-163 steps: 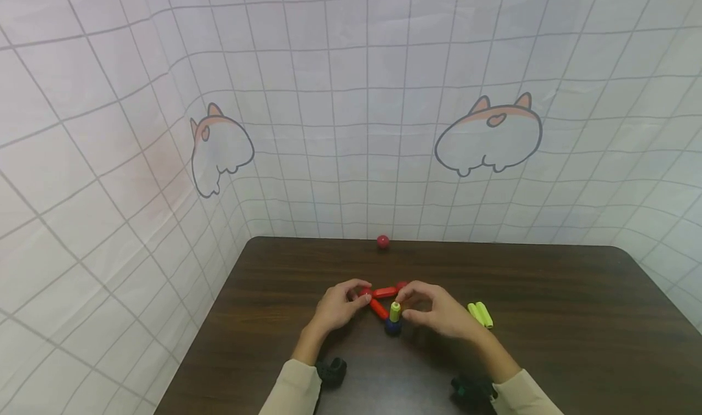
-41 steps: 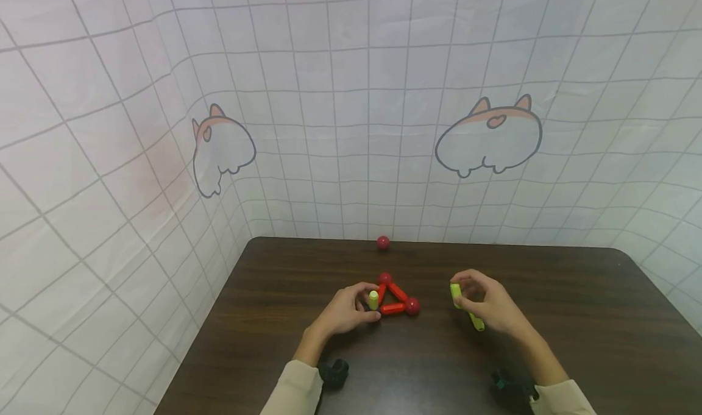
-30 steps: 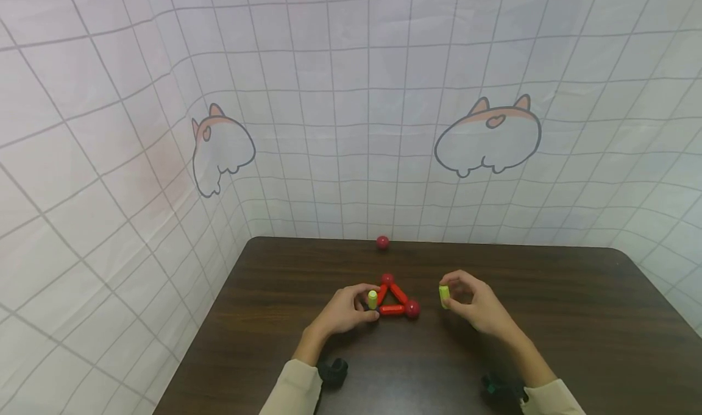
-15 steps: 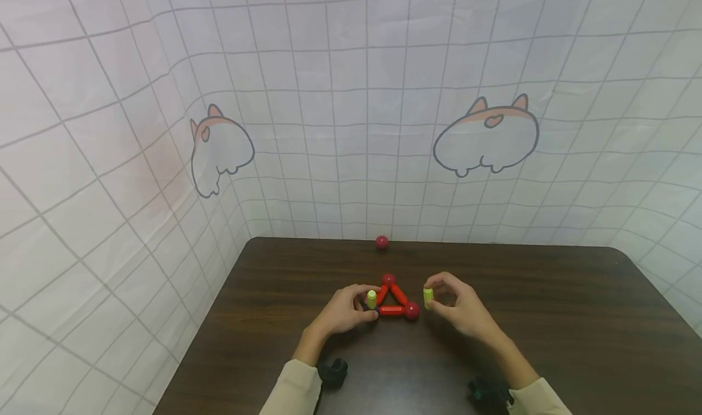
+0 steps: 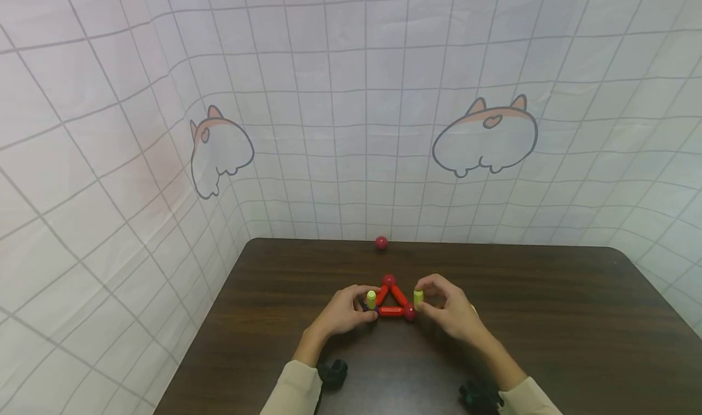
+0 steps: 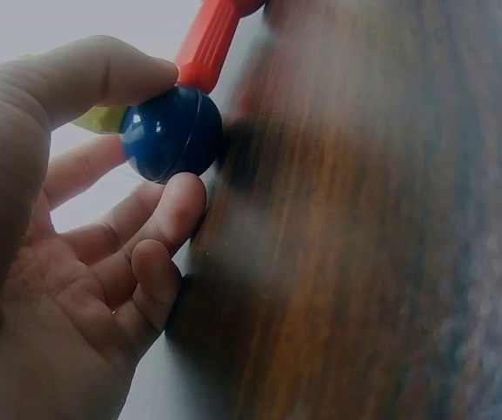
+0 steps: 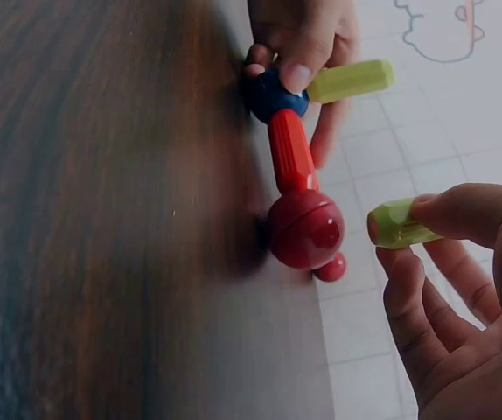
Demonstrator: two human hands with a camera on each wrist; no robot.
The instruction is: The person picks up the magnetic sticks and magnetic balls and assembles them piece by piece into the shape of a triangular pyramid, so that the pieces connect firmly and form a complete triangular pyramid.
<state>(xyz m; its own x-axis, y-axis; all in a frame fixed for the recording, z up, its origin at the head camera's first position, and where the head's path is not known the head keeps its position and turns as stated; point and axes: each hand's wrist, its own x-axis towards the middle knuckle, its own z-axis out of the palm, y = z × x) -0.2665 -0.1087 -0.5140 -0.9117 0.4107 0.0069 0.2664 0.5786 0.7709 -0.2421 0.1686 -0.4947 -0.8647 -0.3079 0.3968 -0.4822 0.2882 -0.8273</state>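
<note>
On the table lies a triangle of red rods joined by balls. Two corners are red balls; the third is a blue ball with a yellow-green rod standing upright on it. My left hand holds the blue ball between thumb and fingers. Between thumb and fingertips of my right hand is a second yellow-green rod. In the right wrist view a gap shows between this rod's end and the near red ball. In the head view they overlap.
A loose red ball sits at the far edge of the dark wooden table. Behind my right hand peeks a bit of another yellow-green rod. A grid-patterned white cloth hangs behind the table.
My right hand picked up a yellow-green rod on the right and carried it left to the triangle's right corner. The triangle was turned earlier; my left hand now stays on the blue ball.
</note>
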